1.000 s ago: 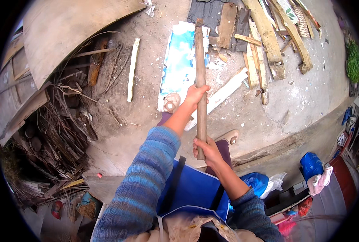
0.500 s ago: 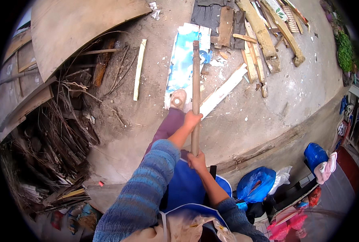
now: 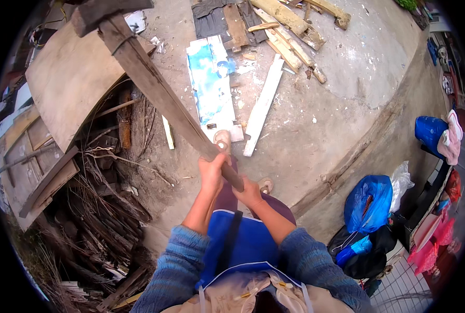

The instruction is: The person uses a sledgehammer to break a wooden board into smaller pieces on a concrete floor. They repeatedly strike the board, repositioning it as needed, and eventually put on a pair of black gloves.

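Both my hands grip the wooden handle of a long-handled tool point(image 3: 162, 91). Its dark, blocky head is raised at the upper left; whether it is an axe or a hammer I cannot tell. My left hand point(image 3: 212, 169) wraps the handle higher up. Lower down, my right hand point(image 3: 249, 192) closes round its butt end. Beyond my hands lies a blue and white painted board point(image 3: 207, 86), flat on the ground, with one of my shoes point(image 3: 222, 140) at its near end. A narrow white plank point(image 3: 264, 107) lies to its right, apart from it.
Long timbers and planks point(image 3: 290, 39) lie at the far right. A bent wooden sheet point(image 3: 73, 78) leans over a pile of dark sticks point(image 3: 89, 208) at left. A blue plastic bag point(image 3: 368, 203) stands at right, near a blue container point(image 3: 430, 135).
The tool has swung from pointing straight ahead to slanting up leftward, its head now close and large. My hands have come nearer together, and the view has shifted.
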Motion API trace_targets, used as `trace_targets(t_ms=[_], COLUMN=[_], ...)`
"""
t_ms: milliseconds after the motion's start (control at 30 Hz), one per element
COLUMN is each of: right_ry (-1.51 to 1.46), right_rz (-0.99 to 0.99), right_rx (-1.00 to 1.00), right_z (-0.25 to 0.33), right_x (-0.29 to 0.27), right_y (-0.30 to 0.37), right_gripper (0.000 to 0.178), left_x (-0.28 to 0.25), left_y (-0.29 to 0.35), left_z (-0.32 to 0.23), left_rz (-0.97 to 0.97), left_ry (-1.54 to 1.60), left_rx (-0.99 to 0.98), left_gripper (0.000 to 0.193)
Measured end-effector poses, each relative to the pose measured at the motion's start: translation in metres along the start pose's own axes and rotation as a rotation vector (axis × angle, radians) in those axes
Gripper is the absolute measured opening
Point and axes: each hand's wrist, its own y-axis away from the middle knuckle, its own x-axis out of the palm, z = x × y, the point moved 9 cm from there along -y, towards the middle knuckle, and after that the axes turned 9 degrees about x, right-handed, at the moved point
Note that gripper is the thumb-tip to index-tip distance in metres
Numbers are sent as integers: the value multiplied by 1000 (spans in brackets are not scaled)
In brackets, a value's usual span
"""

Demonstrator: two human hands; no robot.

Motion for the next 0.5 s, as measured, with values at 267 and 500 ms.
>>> trace_targets(t_ms=[267,500], right_ry=[-351,-306], right_rz=[-129,377], right_rx=[-232,939], right_z=[178,-147], right_x=[-10,142], right_y=[-181,-4], right_gripper=[18,22], left_x=[70,-114], left_y=[-131,-96], left_z=[-200,233], left_rz=[178,-76], left_ry=[-360,-581], left_rx=[882,-270], left_gripper=[17,28])
